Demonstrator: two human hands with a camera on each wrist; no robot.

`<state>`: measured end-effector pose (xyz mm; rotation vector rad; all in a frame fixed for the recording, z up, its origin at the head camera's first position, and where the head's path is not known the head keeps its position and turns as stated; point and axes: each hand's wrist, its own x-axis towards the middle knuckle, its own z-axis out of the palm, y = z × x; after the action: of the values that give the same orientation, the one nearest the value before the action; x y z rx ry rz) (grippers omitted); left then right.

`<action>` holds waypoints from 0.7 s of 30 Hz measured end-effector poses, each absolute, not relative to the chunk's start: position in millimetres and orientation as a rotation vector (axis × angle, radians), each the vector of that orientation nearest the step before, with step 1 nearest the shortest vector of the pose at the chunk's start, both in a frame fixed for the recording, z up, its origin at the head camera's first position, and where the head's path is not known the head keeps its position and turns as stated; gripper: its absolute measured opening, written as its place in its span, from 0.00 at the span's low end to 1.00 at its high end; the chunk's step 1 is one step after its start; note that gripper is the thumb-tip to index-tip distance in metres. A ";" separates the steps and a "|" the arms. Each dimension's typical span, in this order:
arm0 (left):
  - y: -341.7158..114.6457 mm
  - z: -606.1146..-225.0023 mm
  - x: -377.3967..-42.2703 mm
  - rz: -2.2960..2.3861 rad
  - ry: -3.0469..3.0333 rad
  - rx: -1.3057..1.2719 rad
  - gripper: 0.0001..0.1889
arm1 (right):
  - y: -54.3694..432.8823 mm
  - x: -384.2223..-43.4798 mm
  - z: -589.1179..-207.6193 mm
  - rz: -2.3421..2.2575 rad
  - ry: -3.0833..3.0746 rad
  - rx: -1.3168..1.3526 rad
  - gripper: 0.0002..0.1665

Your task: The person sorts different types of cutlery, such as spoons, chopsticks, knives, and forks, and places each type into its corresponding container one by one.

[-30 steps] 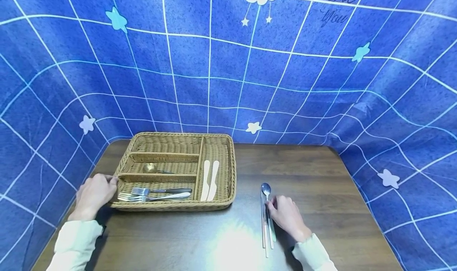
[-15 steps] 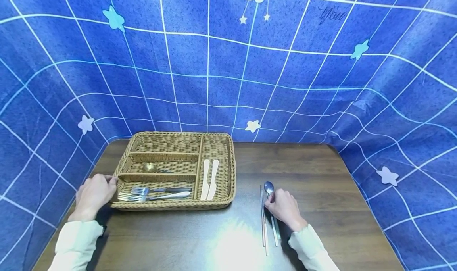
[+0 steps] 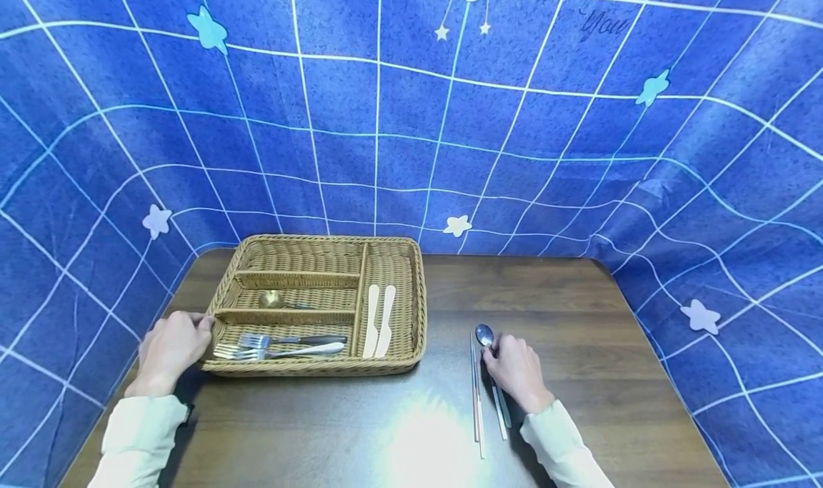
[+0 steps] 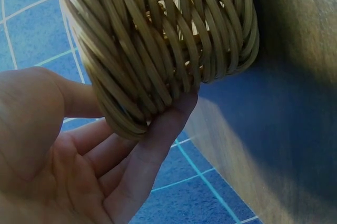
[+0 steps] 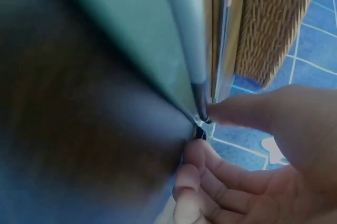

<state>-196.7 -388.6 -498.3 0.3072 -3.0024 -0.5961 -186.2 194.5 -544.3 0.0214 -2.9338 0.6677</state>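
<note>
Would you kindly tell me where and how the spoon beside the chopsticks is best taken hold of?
Probably by pinching the spoon at its narrow neck, just below the bowl, from above and the right. The bowl points away from the person, and the chopsticks lie to its left, so coming from the right, where the right hand is, should avoid them.

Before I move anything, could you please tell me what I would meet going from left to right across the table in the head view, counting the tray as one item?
Left hand, wicker cutlery tray, pair of chopsticks, silver spoon, right hand.
</note>
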 end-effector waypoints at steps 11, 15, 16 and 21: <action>-387.6 -497.3 -196.2 -0.592 -3.001 0.301 0.20 | 220.1 -209.5 -588.8 0.816 -2.899 0.083 0.12; -387.2 -496.8 -196.8 -0.594 -2.998 0.299 0.20 | 224.5 -212.5 -588.8 0.801 -2.897 0.057 0.13; -387.1 -496.7 -196.8 -0.596 -2.997 0.298 0.20 | 222.0 -209.0 -579.3 0.815 -2.886 0.053 0.12; -386.7 -496.8 -196.7 -0.602 -2.995 0.300 0.21 | 210.5 -192.5 -537.2 0.875 -2.859 0.019 0.06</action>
<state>-196.7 -386.7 -496.8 0.3003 -2.9955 -0.6019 -192.5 210.5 -537.2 0.0194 -2.8586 0.8747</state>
